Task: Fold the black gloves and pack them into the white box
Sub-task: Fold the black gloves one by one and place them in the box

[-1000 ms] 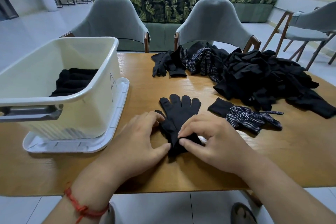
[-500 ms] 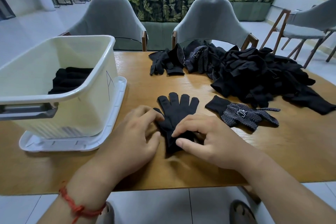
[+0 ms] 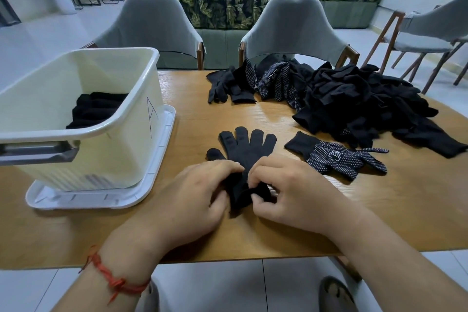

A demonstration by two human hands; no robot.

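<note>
The left hand and right hand both pinch the cuff end of the flat black knit glove, which lies on the light wooden table near the white plastic box. The fold probably goes best with the cuff lifted evenly and laid squarely over the fingers. The box holds a low stack of folded black gloves.

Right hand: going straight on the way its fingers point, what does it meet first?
Beyond the black glove that the right hand pinches, probably the left hand, just opposite; the gap's depth is unclear.
</note>
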